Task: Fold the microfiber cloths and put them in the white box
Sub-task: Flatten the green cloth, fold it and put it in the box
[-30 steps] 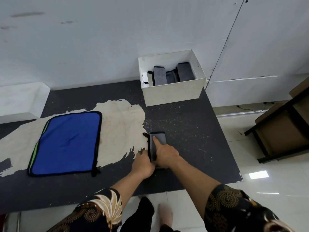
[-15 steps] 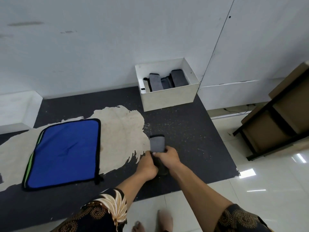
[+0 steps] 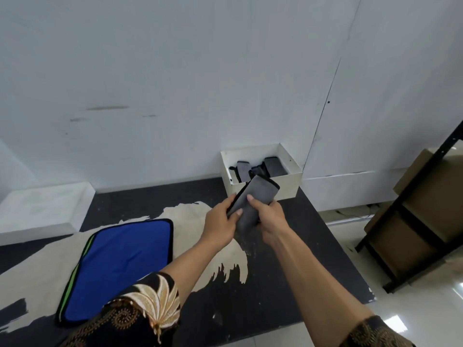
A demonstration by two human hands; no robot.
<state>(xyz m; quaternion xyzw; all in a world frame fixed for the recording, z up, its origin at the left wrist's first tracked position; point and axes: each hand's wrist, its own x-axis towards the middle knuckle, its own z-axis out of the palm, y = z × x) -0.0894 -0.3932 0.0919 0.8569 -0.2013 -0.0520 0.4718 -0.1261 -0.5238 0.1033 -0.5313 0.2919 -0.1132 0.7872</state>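
Observation:
A folded grey microfiber cloth (image 3: 258,194) with a black edge is held up in the air above the dark table (image 3: 288,259). My left hand (image 3: 221,221) grips its left side and my right hand (image 3: 269,216) grips its lower right part. The cloth's far end points toward the white box (image 3: 288,186), which stands at the table's back edge against the wall. Inside the box, folded grey cloths (image 3: 271,166) stand on edge. A blue cloth (image 3: 120,261) with black trim and a green stripe lies flat on the table at the left.
A large worn pale patch (image 3: 190,216) covers the table's middle and left. A white ledge (image 3: 42,211) sits at the back left. A black-framed shelf with brown boxes (image 3: 421,216) stands on the tiled floor at the right.
Both hands have lifted the folded grey cloth off the table and carried it up toward the white box. The camera has tilted upward.

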